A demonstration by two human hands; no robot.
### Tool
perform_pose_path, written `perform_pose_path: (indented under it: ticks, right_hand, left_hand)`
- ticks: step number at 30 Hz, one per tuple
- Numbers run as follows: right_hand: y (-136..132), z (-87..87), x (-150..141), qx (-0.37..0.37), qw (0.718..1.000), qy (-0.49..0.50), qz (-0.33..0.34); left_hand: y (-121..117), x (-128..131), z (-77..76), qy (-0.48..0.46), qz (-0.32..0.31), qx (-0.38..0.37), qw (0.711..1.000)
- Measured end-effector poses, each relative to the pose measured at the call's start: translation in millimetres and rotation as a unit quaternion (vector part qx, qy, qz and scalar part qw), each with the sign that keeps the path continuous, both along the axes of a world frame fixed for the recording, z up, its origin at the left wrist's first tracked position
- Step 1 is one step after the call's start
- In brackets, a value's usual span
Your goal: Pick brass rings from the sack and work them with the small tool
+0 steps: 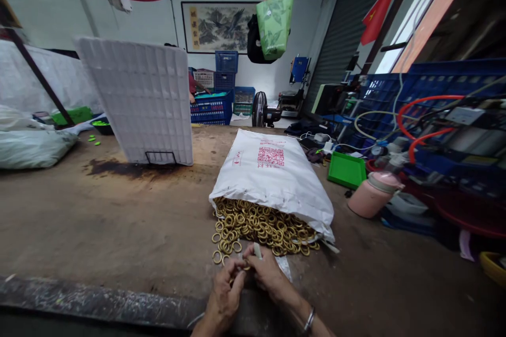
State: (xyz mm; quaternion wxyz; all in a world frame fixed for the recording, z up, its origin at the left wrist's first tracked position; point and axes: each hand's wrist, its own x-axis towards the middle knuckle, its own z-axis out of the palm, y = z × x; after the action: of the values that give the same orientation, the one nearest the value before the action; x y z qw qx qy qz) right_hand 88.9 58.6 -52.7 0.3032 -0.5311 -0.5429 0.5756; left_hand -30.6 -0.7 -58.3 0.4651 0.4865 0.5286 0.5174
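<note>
Several brass rings (256, 221) spill from the mouth of a white sack (245, 179) printed with a red square code, which lies on the table. Just in front of the pile, my left hand (224, 295) is closed, thumb and fingers pinching a brass ring that shows only in part. Close beside it, my right hand (266, 273) is also closed, with its fingertips at a bit of brass ring between the two hands. A pale wrap (258, 251) covers one finger of the right hand. Fingers hide most of what both hands hold.
A tall white ribbed panel (146, 99) stands in a black wire holder at left. To the right are a green tray (347, 170), a pink jug (373, 194) and machinery with red hoses. A plastic bag (35, 142) lies far left; a person's arm (193, 86) shows behind the panel.
</note>
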Motion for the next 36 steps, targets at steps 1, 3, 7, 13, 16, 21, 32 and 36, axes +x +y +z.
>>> perform_pose_path:
  ticks: [1,3,7,13,16,21,32,36]
  right_hand:
    - [-3.1,1.3,-0.6,-0.029,0.999,0.020,0.004]
    - [-8.4,3.8,-1.4,-0.078,0.996,0.049,0.018]
    - [-14.2,7.2,-2.7,-0.078,0.995,0.058,0.025]
    - [-15.7,0.3,-4.6,-0.031,0.998,0.033,0.038]
    - [-13.4,-10.5,-6.0,-0.003,0.999,0.029,0.046]
    - [-8.0,-21.3,-8.5,0.042,0.998,0.019,0.034]
    - [-11.1,-3.1,-9.1,0.016,0.999,0.037,0.028]
    - [-15.9,16.9,-8.4,-0.016,0.997,0.065,0.024]
  left_hand:
    - [-0.6,0.9,1.9,0.002,-0.006,0.002,1.000]
    - [-1.3,1.5,4.5,0.005,-0.012,0.006,1.000]
    - [-1.6,-1.3,6.6,0.002,0.006,-0.013,1.000]
    - [-2.4,-2.3,5.2,-0.106,0.001,-0.143,0.984]
    - [-1.7,-1.7,0.6,-0.168,0.002,-0.171,0.971]
    - [-0.2,-4.2,-3.7,-0.173,-0.018,-0.176,0.969]
    - [-4.6,-9.4,8.5,-0.213,-0.055,-0.181,0.959]
    - [-7.6,-9.6,22.1,-0.257,-0.067,-0.166,0.950]
